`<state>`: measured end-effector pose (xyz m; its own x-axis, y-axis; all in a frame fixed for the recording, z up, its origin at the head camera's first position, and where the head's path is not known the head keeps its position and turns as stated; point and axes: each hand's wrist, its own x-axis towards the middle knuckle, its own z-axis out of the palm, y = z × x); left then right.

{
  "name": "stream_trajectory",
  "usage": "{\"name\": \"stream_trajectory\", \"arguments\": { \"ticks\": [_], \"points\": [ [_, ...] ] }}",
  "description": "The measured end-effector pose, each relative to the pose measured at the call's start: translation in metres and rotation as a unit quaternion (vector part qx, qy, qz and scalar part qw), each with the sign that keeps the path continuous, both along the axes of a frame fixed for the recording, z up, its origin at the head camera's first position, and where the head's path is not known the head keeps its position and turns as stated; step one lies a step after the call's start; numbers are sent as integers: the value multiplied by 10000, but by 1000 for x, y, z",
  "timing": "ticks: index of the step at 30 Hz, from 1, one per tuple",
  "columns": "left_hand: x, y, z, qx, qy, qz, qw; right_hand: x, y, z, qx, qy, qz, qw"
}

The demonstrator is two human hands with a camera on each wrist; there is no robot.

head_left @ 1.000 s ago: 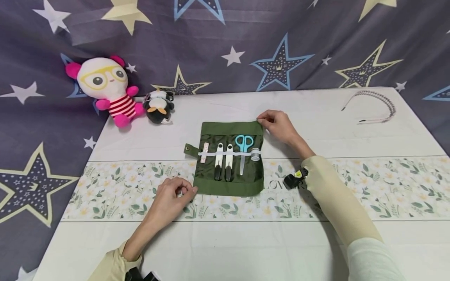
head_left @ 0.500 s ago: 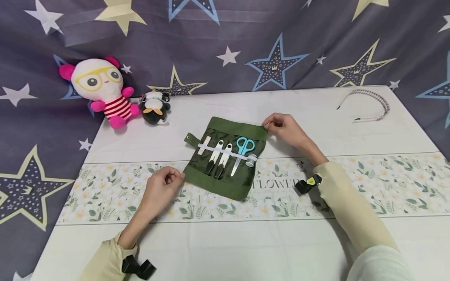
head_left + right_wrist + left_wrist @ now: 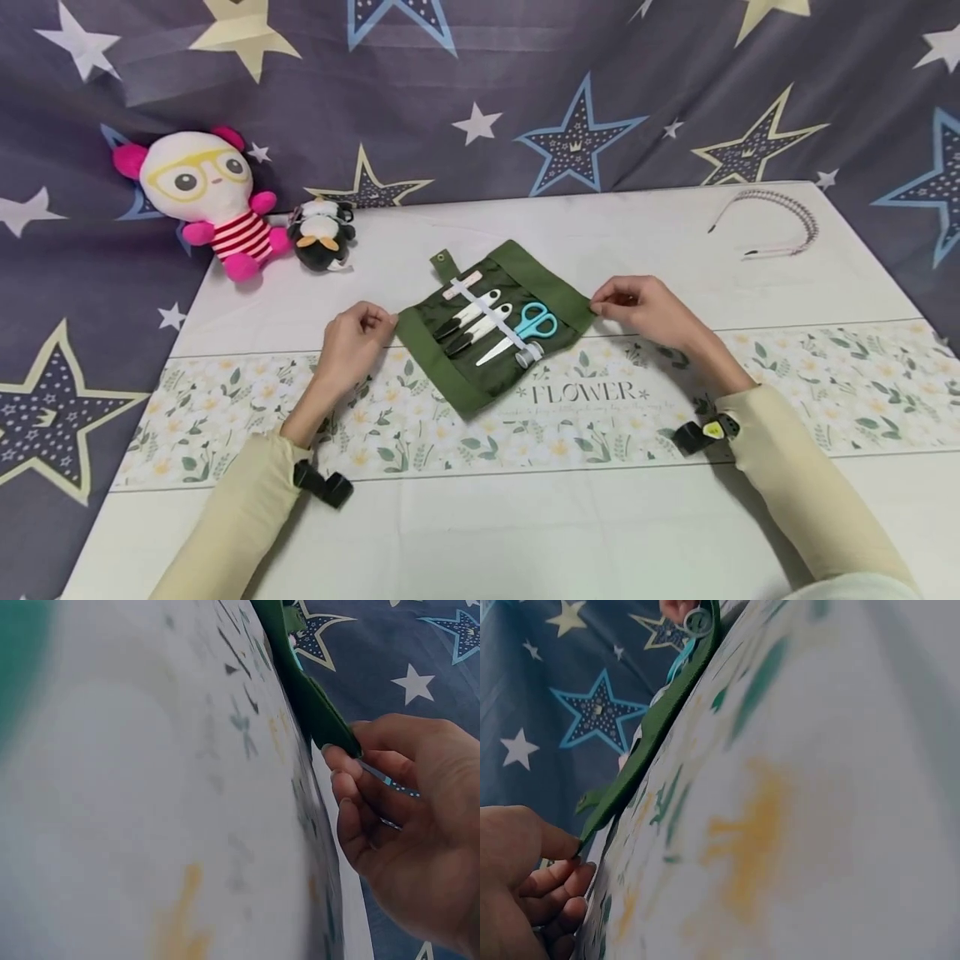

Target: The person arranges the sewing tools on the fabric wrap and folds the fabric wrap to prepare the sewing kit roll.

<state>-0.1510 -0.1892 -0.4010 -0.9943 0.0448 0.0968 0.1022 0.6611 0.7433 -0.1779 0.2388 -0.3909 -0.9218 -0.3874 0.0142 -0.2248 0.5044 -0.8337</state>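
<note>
A green fabric sewing kit pouch (image 3: pixel 450 371) lies unrolled and turned at a slant on the table. My left hand (image 3: pixel 352 346) pinches its left corner between thumb and finger, as the left wrist view also shows. At the opposite corner my right hand (image 3: pixel 645 308) pinches the cloth; the pinch is plain in the right wrist view. Under the pouch's white elastic sit light blue scissors (image 3: pixel 536 321), two white-and-black tools (image 3: pixel 480 329) that look like thread snips, a grey thread spool (image 3: pixel 529 355) and a small pinkish strip (image 3: pixel 462 285). A snap tab (image 3: pixel 443 263) sticks out at the back.
A pink-and-white plush toy (image 3: pixel 217 200) and a small penguin plush (image 3: pixel 321 237) sit at the back left. At the back right lies a headband (image 3: pixel 806 221). The tablecloth (image 3: pixel 480 533) has a floral band, and a starry curtain (image 3: pixel 420 92) hangs behind.
Both hands have turned the pouch clockwise, from nearly square to a slant. The left hand moved away from me and the right hand came nearer and further right, each keeping its corner.
</note>
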Motion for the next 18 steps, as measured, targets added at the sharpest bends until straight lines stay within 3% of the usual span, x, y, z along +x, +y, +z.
{"name": "stream_trajectory", "arguments": {
  "ticks": [9, 18],
  "points": [
    [-42, 20, 0, -213, 3, 324, 9992, 25, 8, -1, 226, -127, 7, 9997],
    [-72, 36, -1, -207, -45, 207, 9996, 46, 9, -2, 270, -158, -4, 9995]
  ]
}}
